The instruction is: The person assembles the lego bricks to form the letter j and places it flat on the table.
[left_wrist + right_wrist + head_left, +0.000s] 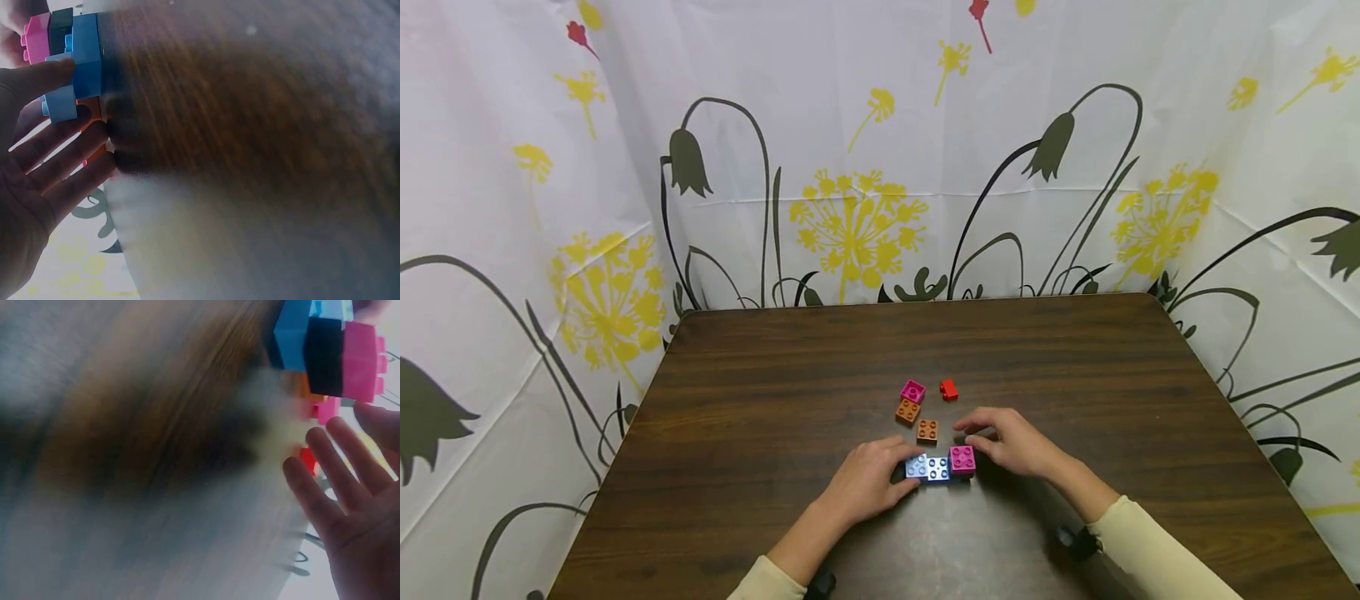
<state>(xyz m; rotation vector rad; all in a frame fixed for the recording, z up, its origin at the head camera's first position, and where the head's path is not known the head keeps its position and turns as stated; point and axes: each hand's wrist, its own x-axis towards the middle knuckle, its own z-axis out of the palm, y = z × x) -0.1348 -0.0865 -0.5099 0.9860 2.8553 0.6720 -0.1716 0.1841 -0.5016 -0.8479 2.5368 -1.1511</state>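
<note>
A small stack of toy building bricks stands in front of me on the table. My left hand [867, 477] pinches its light blue brick [916, 466] between thumb and fingers at the left end. That brick sits on a blue brick [937, 470], whose middle studs show. At the right end, a pink brick [962, 459] tops a dark brick [323, 357]. Beside this end is my right hand [1013, 443], its fingers extended and holding nothing. In the right wrist view its thumb tip is right at the pink brick's edge.
Just beyond the stack lie two orange bricks, one nearer [927, 431] and one farther [907, 411]. A second pink brick [913, 391] lies on its side behind them, with a small red brick [949, 389] to its right. A flowered curtain [865, 167] hangs behind the brown table [760, 375].
</note>
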